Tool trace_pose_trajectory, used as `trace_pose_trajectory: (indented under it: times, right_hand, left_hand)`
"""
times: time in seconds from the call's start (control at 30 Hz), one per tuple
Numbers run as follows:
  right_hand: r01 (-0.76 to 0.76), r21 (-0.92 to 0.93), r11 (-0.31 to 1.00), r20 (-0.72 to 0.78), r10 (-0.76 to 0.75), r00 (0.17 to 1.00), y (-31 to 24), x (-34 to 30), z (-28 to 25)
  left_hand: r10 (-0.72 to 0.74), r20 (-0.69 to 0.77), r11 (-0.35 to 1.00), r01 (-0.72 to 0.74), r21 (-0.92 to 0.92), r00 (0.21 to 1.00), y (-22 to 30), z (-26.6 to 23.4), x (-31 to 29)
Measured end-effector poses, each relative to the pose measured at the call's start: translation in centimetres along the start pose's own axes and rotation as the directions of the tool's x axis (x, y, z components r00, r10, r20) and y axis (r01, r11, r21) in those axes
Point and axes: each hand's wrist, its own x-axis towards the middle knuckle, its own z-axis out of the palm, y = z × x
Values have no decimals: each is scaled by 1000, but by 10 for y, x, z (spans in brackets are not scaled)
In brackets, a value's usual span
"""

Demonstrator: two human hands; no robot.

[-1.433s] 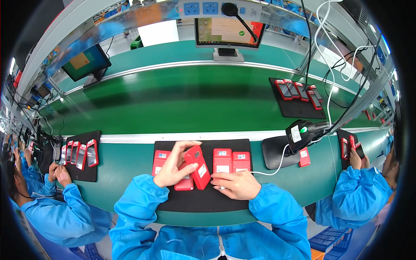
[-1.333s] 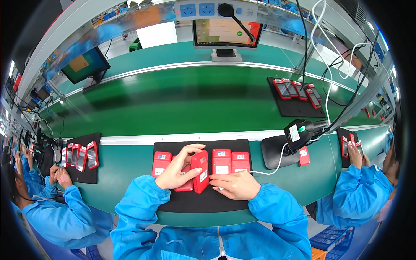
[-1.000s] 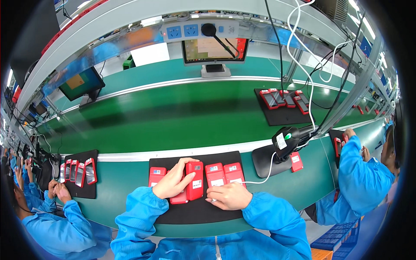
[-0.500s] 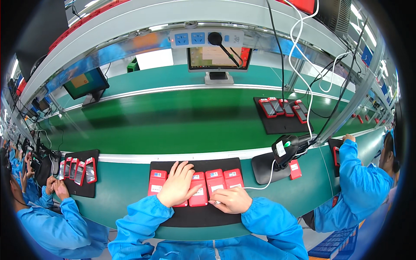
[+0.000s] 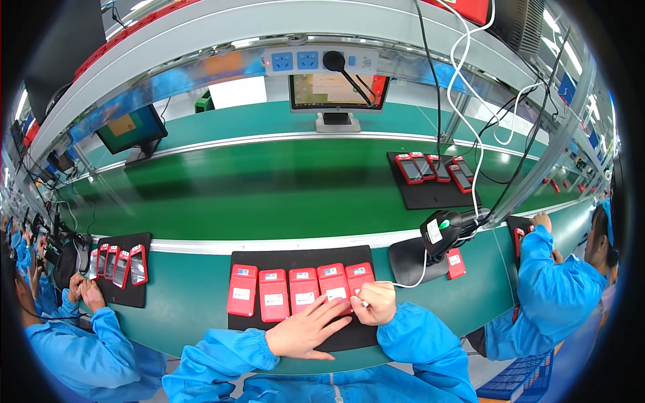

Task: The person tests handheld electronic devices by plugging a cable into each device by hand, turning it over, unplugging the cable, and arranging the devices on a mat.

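Several red handheld devices (image 5: 274,285) lie in a row on a black mat (image 5: 282,257), backs up with white labels. My left hand (image 5: 310,330) is open, fingers spread, over the mat's near part; its fingertips reach the lower ends of the middle devices. My right hand (image 5: 376,302) is closed around a small pen-like thing (image 5: 365,304), of which only a pale end shows. It rests by the rightmost red device (image 5: 358,273) and covers that device's lower part.
A black scanner (image 5: 440,232) on its stand is right of the mat, with a red device (image 5: 456,263) beside it. Beyond runs a green conveyor belt (image 5: 269,188) carrying a black mat of devices (image 5: 437,195). Co-workers sit left (image 5: 101,349) and right (image 5: 551,289).
My left hand has come off the left devices and moved nearer and to the right. My right hand has shifted right and slightly away from me, to the rightmost device.
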Motion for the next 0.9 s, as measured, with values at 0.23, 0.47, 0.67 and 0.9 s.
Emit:
trace_pose_trajectory:
  times: [0.23,0.47,0.67,0.9]
  right_hand:
    - [-5,14,1000,7,5,1000,1,-3,3]
    - [-27,28,999,35,26,999,0,-1,2]
    - [-44,46,998,71,41,997,1,-2,5]
    - [-77,72,994,129,68,989,6,-6,13]
  left_hand:
    - [16,12,997,-17,72,1000,-3,-13,2]
    - [-175,-52,967,182,181,983,-53,-33,-4]
    - [-281,-195,933,315,172,940,-92,-43,-1]
    - [-322,-320,911,384,153,891,-149,-46,18]
